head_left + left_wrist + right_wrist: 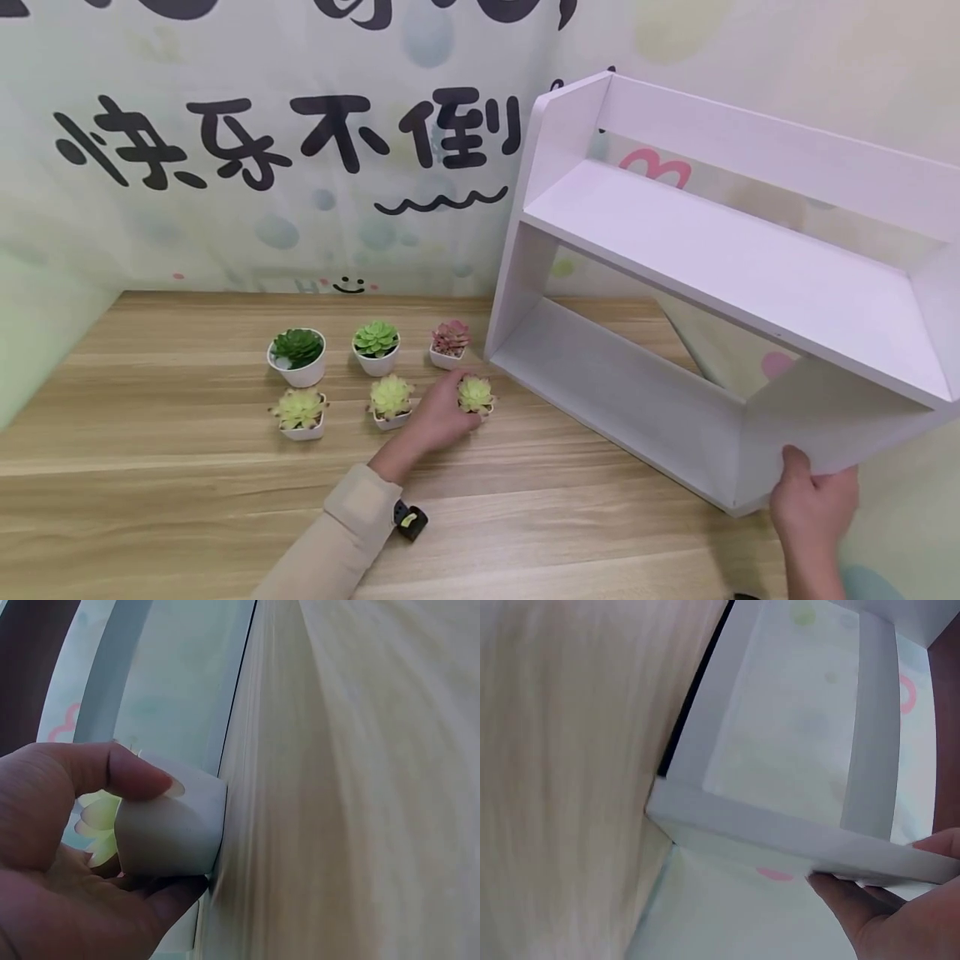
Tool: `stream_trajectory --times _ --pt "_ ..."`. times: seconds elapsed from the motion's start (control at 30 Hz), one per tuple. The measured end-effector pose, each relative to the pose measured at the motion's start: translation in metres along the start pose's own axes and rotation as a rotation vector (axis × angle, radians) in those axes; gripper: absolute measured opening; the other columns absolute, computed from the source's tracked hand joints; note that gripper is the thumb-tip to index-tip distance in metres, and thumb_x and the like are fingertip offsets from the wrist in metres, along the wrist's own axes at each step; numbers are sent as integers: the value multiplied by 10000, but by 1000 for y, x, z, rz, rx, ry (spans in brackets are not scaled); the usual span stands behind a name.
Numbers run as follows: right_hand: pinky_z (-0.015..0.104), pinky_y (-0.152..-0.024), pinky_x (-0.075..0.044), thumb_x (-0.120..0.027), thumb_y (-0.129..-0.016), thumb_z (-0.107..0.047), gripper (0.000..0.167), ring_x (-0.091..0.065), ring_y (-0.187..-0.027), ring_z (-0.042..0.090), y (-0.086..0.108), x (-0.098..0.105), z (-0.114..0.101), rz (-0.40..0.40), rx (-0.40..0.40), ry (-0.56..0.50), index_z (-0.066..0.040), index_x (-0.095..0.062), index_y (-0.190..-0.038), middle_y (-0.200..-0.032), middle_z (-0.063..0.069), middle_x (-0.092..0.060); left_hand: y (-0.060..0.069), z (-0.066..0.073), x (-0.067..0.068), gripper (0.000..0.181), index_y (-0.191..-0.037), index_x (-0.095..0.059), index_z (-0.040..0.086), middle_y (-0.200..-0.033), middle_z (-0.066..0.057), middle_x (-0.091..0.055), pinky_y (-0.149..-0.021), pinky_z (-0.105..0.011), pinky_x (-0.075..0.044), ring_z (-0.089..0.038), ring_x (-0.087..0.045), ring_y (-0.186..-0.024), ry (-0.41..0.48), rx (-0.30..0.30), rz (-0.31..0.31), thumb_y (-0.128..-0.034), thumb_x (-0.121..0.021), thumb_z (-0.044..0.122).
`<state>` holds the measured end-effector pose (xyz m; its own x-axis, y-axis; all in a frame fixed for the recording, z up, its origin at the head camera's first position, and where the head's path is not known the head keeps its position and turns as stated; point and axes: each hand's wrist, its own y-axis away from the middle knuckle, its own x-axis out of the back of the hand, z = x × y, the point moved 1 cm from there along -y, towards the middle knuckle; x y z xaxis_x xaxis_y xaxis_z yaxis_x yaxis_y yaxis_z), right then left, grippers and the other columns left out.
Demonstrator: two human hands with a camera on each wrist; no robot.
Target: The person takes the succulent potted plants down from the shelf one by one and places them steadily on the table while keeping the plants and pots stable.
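My left hand (pixel 441 418) pinches a small potted succulent (pixel 476 394) with yellow-green leaves. In the left wrist view, the thumb and fingers are on both sides of its white pot (pixel 174 829), whose base is at the wooden tabletop. A white two-tier shelf (pixel 637 396) stands at an angle on the right. My right hand (pixel 814 507) grips the lower edge of the shelf's right side panel (pixel 780 836), thumb on the inner face. A dark line runs beneath the bottom board in the right wrist view; whether that end is raised I cannot tell.
Left of the shelf, several other potted succulents stand in two rows: a dark green one (pixel 297 350), a bright green one (pixel 377 340), a reddish one (pixel 450 337), and two yellow-green ones (pixel 300 410). A printed cloth (pixel 247 233) hangs behind the wooden table (pixel 187 500).
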<state>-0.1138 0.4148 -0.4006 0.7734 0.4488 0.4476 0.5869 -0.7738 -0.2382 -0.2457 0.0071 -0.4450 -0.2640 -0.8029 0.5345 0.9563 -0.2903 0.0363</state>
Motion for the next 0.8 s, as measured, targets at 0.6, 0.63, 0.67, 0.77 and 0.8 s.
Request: stream_trajectory --times 0.6,0.63,0.67,0.77,0.8 --pt "633 -897 -533 -381 -1044 -532 749 -543 -1215 472 8 52 -26 -359 -64 589 22 -325 -1546 -1491 322 -442 26 30 16 866 -1567 -312 68 -1586 -180 -401 -1185 -540 -386 -372 -426 -1445 37 -69 -6 -830 -766 66" --pt "623 -870 -544 -362 -1045 -545 782 -555 -1208 489 9 55 -27 -379 -70 623 55 -300 -1543 -1479 336 -442 30 33 20 850 -1565 -322 72 -1578 -173 -419 -1182 -542 -389 -372 -435 -1440 34 -70 6 -839 -765 79" --pt "611 -856 -549 -346 -1045 -559 808 -559 -1202 499 11 58 -29 -397 -80 656 81 -288 -1536 -1459 348 -450 34 36 25 824 -1558 -337 71 -1570 -166 -435 -1184 -543 -387 -371 -439 -1438 33 -71 19 -851 -760 90" --pt "583 -843 -550 -298 -1043 -594 861 -600 -1151 538 13 66 -32 -450 -109 734 140 -311 -1492 -1407 385 -457 47 42 41 729 -1532 -390 76 -1547 -160 -467 -1185 -552 -382 -369 -444 -1436 0 -77 63 -890 -731 130" --pt "565 -833 -549 -282 -1038 -610 874 -612 -1131 542 14 68 -33 -465 -122 759 149 -341 -1469 -1397 383 -474 50 43 47 693 -1522 -408 76 -1540 -157 -475 -1184 -557 -381 -368 -443 -1436 -16 -82 75 -905 -716 144"
